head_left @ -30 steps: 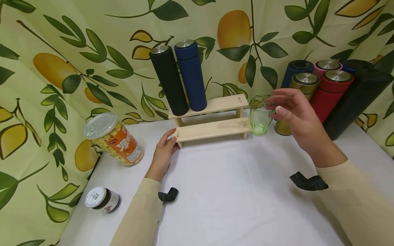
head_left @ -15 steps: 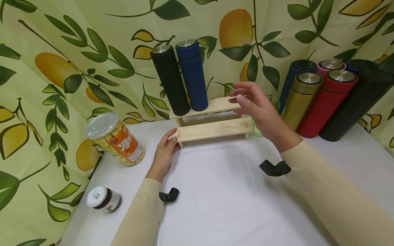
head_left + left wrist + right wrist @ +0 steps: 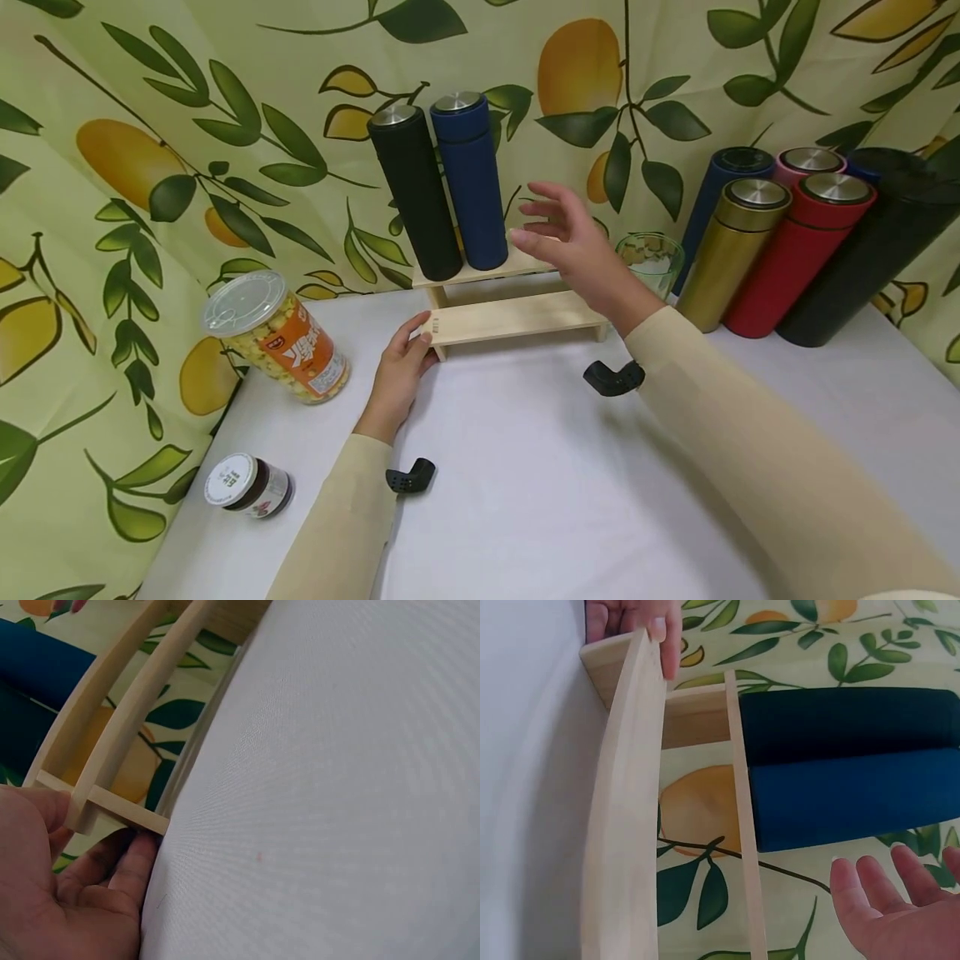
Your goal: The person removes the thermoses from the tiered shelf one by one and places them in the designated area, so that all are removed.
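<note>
A two-step wooden shelf (image 3: 510, 318) stands on the white tabletop. My left hand (image 3: 399, 375) grips the left end of its lower step; in the left wrist view the thumb and fingers (image 3: 135, 870) touch the end of the wood. On the upper step, a black thermos (image 3: 416, 196) and a blue thermos (image 3: 472, 187) stand side by side at the left. To the right of the blue thermos, my right hand (image 3: 576, 242) is raised over the shelf with its fingers spread and holding nothing. In the right wrist view, a gap separates its fingertips (image 3: 844, 874) from the blue thermos.
A green-tinted glass (image 3: 651, 260) stands just right of the shelf, partly behind my right wrist. Farther right is a cluster of several thermoses, including a gold one (image 3: 738, 258) and a red one (image 3: 802, 258). At the left are a popcorn tub (image 3: 281, 342) and a jam jar (image 3: 251, 487).
My right hand has moved left from beside the green glass, across the shelf's right end, towards the blue thermos. My left hand has stayed at the shelf's end.
</note>
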`<state>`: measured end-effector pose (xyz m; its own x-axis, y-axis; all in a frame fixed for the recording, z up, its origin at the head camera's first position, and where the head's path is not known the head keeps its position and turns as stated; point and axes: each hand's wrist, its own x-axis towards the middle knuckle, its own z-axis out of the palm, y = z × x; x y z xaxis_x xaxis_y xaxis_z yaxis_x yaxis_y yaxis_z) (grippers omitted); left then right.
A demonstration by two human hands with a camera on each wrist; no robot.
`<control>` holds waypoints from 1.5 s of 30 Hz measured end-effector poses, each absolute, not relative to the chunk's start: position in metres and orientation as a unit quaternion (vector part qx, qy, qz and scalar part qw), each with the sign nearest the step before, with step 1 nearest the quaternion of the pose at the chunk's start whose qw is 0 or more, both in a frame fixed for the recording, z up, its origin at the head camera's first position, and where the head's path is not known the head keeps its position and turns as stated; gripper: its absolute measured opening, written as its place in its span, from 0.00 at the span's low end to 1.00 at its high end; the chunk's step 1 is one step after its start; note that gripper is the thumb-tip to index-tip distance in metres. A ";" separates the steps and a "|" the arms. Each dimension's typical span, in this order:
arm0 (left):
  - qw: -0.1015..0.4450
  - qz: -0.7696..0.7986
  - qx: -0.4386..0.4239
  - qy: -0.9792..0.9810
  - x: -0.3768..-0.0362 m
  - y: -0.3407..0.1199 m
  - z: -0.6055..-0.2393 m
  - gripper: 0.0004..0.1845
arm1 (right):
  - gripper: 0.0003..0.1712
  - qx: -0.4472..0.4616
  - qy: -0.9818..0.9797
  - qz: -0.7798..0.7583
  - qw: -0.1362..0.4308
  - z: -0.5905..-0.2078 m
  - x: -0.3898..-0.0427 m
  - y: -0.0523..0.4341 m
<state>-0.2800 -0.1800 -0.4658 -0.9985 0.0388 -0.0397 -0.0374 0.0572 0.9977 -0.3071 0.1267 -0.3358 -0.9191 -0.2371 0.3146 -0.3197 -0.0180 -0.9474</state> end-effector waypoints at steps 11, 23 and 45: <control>0.031 0.684 -0.001 0.729 -0.280 -0.179 -0.465 0.24 | 0.53 0.156 -0.734 0.659 0.048 -0.327 -0.342 0.104; 0.035 0.680 -0.004 0.732 -0.281 -0.183 -0.464 0.24 | 0.54 0.144 -0.736 0.658 0.070 -0.305 -0.367 0.070; 0.029 0.683 0.000 0.730 -0.280 -0.179 -0.464 0.25 | 0.50 0.148 -0.734 0.648 0.138 -0.313 -0.362 0.074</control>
